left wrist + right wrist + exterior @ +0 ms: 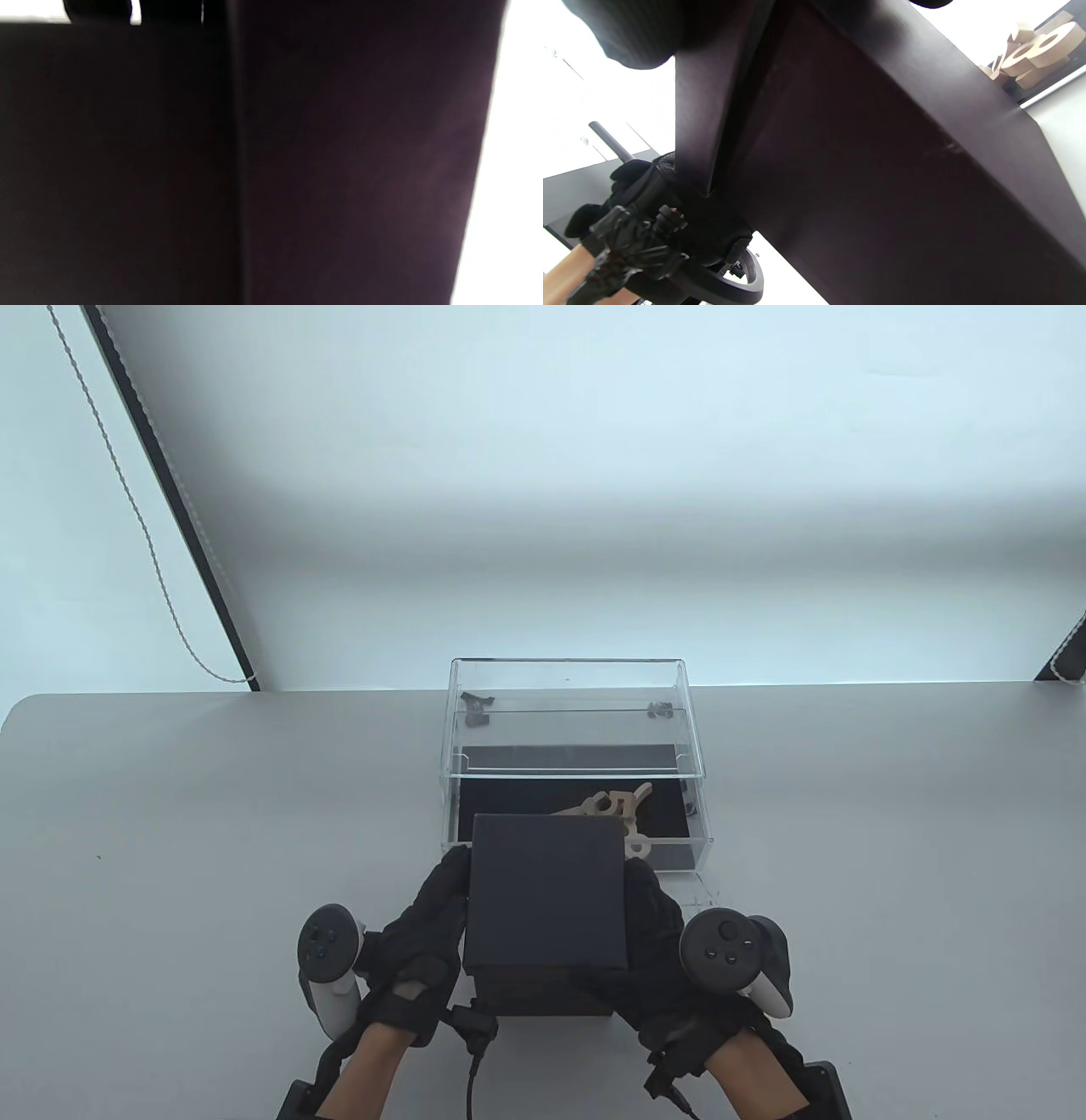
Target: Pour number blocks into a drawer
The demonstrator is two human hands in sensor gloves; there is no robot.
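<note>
Both hands clamp a tipped black box (545, 891): left hand (420, 937) at its nine o'clock side, right hand (657, 950) at three o'clock. Its mouth points to twelve o'clock, over the clear drawer (700, 848), where wooden number blocks (615, 806) already lie.

Black box (545, 891) hides most of the number blocks (618, 806) and the drawer's (670, 857) near edge. Left wrist view: box fills frame, blurred, nothing else readable. Both forearms cut off at bottom edge; fingertips behind box, can't tell.
</note>
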